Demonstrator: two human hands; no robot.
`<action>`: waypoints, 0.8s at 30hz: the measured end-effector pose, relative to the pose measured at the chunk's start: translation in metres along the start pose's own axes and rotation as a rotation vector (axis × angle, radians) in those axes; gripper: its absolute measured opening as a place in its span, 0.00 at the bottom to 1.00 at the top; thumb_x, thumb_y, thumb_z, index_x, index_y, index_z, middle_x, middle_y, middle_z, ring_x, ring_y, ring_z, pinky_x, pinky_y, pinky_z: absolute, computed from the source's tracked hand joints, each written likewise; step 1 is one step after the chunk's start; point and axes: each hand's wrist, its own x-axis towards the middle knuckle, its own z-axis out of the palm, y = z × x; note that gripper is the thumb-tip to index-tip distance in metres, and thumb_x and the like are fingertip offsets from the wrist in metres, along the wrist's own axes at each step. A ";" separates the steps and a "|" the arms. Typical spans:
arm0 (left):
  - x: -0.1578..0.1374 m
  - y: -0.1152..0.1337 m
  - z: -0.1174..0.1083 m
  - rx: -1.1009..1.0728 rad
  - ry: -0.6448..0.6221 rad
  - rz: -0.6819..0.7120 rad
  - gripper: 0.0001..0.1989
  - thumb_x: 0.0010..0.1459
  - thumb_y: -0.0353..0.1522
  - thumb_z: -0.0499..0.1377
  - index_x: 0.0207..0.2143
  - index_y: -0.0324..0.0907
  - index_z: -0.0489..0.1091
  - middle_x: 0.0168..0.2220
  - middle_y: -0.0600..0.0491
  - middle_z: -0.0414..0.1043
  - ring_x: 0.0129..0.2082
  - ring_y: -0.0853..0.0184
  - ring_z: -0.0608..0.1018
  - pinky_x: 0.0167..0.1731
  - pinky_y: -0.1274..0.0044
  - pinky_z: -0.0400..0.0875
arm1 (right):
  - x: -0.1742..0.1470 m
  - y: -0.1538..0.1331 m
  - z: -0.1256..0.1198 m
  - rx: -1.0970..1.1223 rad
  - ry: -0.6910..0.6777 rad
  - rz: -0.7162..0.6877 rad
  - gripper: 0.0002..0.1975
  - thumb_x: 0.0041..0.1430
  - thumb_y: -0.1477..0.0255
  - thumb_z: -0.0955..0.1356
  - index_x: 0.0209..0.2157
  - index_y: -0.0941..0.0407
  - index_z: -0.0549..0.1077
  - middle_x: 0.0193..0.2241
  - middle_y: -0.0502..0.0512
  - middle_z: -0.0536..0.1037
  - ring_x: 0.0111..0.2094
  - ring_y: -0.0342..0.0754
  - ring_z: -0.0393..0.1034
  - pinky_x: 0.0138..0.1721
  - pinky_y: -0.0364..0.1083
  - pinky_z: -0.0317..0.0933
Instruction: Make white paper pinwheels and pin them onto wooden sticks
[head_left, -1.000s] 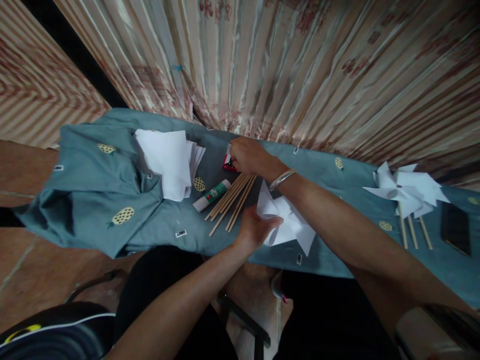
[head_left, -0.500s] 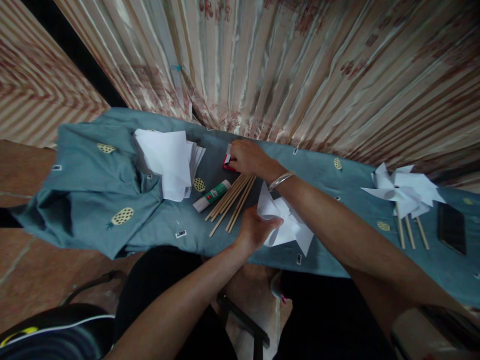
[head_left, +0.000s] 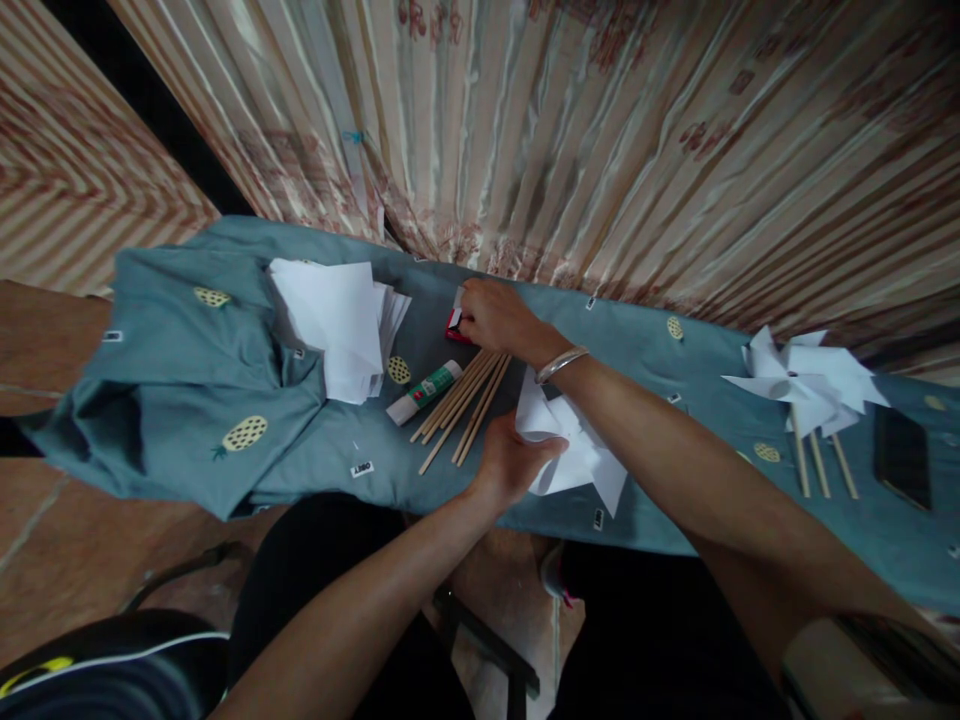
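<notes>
My left hand (head_left: 514, 455) pinches a folded white paper pinwheel (head_left: 592, 465) near its middle, thumb on top. My right hand (head_left: 495, 318), with a silver bangle at the wrist, reaches across to a small red box (head_left: 454, 325). Its fingers curl in at the box, and whatever they grip is hidden. Between the two hands lies a loose bunch of wooden sticks (head_left: 465, 400). Left of the sticks is a glue stick (head_left: 424, 392) with a green label.
A stack of white paper (head_left: 337, 325) sits to the left on the blue-grey cloth (head_left: 405, 475). At the right lie several finished-looking pinwheels on sticks (head_left: 814, 380), beside a dark phone (head_left: 902, 455). A pleated curtain (head_left: 480, 130) hangs along the back edge.
Almost nothing differs. Both hands stay in place, the left on the pinwheel and the right at the red box, with only a tiny shift of the right hand.
</notes>
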 end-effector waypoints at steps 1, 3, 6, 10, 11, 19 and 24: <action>0.000 0.000 0.000 -0.001 -0.005 0.005 0.07 0.37 0.21 0.65 0.21 0.39 0.75 0.21 0.56 0.76 0.23 0.68 0.76 0.26 0.78 0.68 | -0.001 0.001 0.000 0.015 0.005 -0.006 0.07 0.57 0.78 0.65 0.33 0.63 0.76 0.40 0.62 0.78 0.40 0.51 0.71 0.43 0.46 0.63; 0.000 -0.002 0.000 0.006 -0.012 0.015 0.07 0.37 0.22 0.65 0.22 0.39 0.75 0.22 0.55 0.77 0.23 0.67 0.76 0.26 0.78 0.69 | -0.002 0.003 0.000 0.046 0.023 -0.027 0.07 0.58 0.78 0.65 0.31 0.64 0.76 0.40 0.62 0.78 0.42 0.51 0.71 0.44 0.47 0.63; 0.001 -0.005 0.000 0.011 -0.013 0.026 0.07 0.36 0.23 0.65 0.23 0.39 0.75 0.23 0.55 0.77 0.24 0.67 0.76 0.26 0.78 0.68 | -0.005 0.007 -0.006 0.113 0.061 -0.052 0.08 0.55 0.81 0.65 0.27 0.62 0.76 0.42 0.62 0.78 0.48 0.54 0.71 0.48 0.48 0.63; 0.002 -0.005 -0.002 0.000 -0.017 0.045 0.07 0.35 0.24 0.66 0.23 0.38 0.75 0.23 0.54 0.77 0.23 0.67 0.75 0.26 0.77 0.68 | -0.033 0.014 -0.036 0.264 0.230 -0.013 0.07 0.57 0.79 0.66 0.29 0.60 0.77 0.53 0.59 0.74 0.54 0.54 0.69 0.55 0.52 0.62; 0.003 -0.004 -0.003 0.002 -0.016 0.051 0.07 0.35 0.24 0.66 0.22 0.38 0.75 0.23 0.54 0.77 0.23 0.67 0.75 0.26 0.77 0.68 | -0.048 0.016 -0.045 0.305 0.302 0.011 0.07 0.58 0.77 0.66 0.30 0.59 0.77 0.54 0.58 0.73 0.55 0.55 0.68 0.56 0.54 0.61; 0.012 0.003 -0.013 0.069 0.033 0.132 0.11 0.32 0.33 0.70 0.23 0.39 0.76 0.23 0.54 0.77 0.24 0.65 0.75 0.27 0.76 0.69 | -0.234 0.043 -0.012 0.537 0.545 0.458 0.06 0.56 0.68 0.69 0.27 0.53 0.75 0.57 0.59 0.72 0.52 0.59 0.73 0.55 0.64 0.63; 0.017 0.004 -0.010 0.117 0.081 0.174 0.13 0.30 0.33 0.71 0.22 0.38 0.75 0.22 0.54 0.77 0.24 0.66 0.75 0.28 0.76 0.69 | -0.279 0.047 0.050 0.488 0.383 0.503 0.06 0.58 0.70 0.67 0.28 0.55 0.75 0.58 0.66 0.71 0.58 0.60 0.68 0.57 0.63 0.61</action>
